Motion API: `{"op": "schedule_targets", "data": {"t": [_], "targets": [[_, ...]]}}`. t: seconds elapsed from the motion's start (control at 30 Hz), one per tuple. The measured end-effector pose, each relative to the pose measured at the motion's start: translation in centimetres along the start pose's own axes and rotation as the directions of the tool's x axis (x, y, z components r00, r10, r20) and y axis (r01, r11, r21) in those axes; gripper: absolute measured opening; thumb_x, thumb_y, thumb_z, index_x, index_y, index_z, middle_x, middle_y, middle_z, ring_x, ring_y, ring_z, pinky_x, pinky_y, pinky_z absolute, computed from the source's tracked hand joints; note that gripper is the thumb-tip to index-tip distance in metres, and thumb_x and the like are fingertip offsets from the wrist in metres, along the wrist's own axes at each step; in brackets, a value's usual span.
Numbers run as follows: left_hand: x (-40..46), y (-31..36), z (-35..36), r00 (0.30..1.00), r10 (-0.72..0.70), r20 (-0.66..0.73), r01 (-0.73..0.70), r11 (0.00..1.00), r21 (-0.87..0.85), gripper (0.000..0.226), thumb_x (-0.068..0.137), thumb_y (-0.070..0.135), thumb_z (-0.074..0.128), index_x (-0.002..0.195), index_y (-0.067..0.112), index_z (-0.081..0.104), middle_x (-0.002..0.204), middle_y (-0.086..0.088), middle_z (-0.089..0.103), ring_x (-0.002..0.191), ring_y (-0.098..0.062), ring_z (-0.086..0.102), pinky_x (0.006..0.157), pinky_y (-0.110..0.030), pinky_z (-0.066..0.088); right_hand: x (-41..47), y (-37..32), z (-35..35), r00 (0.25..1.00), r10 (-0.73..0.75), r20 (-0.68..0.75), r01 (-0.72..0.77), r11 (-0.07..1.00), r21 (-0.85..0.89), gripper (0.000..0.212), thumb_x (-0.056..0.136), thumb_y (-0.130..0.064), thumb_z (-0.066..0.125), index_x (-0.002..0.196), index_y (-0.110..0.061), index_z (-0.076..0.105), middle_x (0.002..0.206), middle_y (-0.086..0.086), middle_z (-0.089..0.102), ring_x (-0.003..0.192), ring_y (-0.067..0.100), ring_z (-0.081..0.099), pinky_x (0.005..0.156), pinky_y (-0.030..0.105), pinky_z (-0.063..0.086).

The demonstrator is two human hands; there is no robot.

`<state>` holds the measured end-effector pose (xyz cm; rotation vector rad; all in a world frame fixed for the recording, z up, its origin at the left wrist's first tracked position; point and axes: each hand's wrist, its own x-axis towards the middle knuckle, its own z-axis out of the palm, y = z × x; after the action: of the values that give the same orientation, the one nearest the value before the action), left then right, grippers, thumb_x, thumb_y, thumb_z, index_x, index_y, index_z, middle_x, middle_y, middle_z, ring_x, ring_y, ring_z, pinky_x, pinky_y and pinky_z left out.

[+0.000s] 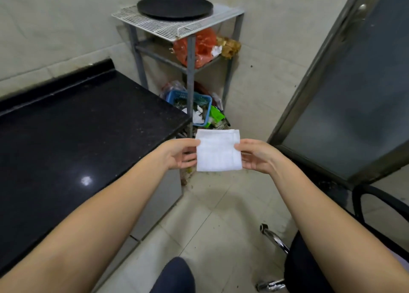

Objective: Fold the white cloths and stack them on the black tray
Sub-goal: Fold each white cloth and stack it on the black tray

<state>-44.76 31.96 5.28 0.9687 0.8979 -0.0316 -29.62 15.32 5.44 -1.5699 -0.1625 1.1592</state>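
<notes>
A folded white cloth (218, 151) is pinched at its side edges by the left hand (179, 154) and right hand (254, 156), in mid-air above the floor. Folding appears finished; it must next be carried to the bare black tray (174, 6) on the wire rack (177, 24).

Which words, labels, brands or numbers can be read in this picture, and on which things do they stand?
None can be read.
The folded white cloth held by the left hand and right hand: no print shows.
The black tray: no marking shows.
The green packet beside the blue basket: too blurred to read.
</notes>
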Motion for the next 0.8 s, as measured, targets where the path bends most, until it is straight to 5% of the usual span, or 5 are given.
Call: {"op": "schedule_targets", "data": {"t": [0.23, 0.37, 0.5, 0.7, 0.8], "targets": [[9.2, 10.9, 0.6, 0.995, 0.093, -0.021, -0.094, 0.995, -0.042, 0.011, 0.086, 0.012, 0.063, 0.094, 0.018, 0.06, 0.099, -0.002, 0.066, 0.089, -0.018, 0.063, 0.074, -0.033, 0.052, 11.3, -10.6, -1.7, 0.994, -0.092, 0.051, 0.095, 0.994, -0.06, 0.011, 0.088, -0.007, 0.061, 0.09, -0.018, 0.061, 0.089, 0.001, 0.064, 0.079, 0.014, 0.06, 0.077, 0.032, 0.054], [13.6, 21.2, 1.3, 0.981, 0.194, 0.018, -0.194, 0.981, -0.001, 0.005, 0.087, 0.015, 0.061, 0.088, 0.021, 0.06, 0.088, 0.003, 0.067, 0.08, -0.013, 0.064, 0.072, -0.03, 0.052, 16.8, -20.2, -1.7, 0.976, -0.204, 0.078, 0.209, 0.976, -0.055, 0.015, 0.091, -0.005, 0.056, 0.083, -0.018, 0.06, 0.08, -0.002, 0.065, 0.072, 0.011, 0.061, 0.057, 0.022, 0.056], [15.4, 31.7, 2.6, 0.94, 0.342, 0.008, -0.342, 0.94, -0.009, 0.006, 0.087, 0.014, 0.061, 0.085, 0.02, 0.06, 0.079, 0.004, 0.067, 0.071, -0.01, 0.065, 0.07, -0.027, 0.055, 21.7, -30.4, -1.2, 0.943, -0.316, 0.106, 0.323, 0.945, -0.05, 0.017, 0.09, -0.006, 0.057, 0.08, -0.019, 0.061, 0.069, -0.006, 0.069, 0.063, 0.008, 0.064, 0.058, 0.023, 0.057], [18.8, 42.3, 1.7, 0.852, 0.506, -0.135, -0.513, 0.858, -0.021, 0.007, 0.086, 0.009, 0.061, 0.09, 0.014, 0.063, 0.085, -0.001, 0.066, 0.068, -0.012, 0.065, 0.06, -0.024, 0.057, 30.6, -42.3, 1.0, 0.889, -0.388, 0.244, 0.423, 0.9, -0.106, 0.016, 0.088, -0.006, 0.06, 0.079, -0.018, 0.063, 0.077, -0.004, 0.07, 0.074, 0.011, 0.064, 0.06, 0.025, 0.059], [21.9, 46.3, 0.6, 0.811, 0.522, -0.266, -0.554, 0.831, -0.058, 0.007, 0.087, 0.006, 0.059, 0.089, 0.012, 0.061, 0.083, -0.004, 0.067, 0.071, -0.014, 0.065, 0.064, -0.027, 0.055, 36.0, -47.2, 3.3, 0.86, -0.388, 0.333, 0.464, 0.866, -0.189, 0.018, 0.09, -0.005, 0.058, 0.078, -0.018, 0.059, 0.063, -0.009, 0.069, 0.06, 0.005, 0.064, 0.05, 0.018, 0.052]]}}
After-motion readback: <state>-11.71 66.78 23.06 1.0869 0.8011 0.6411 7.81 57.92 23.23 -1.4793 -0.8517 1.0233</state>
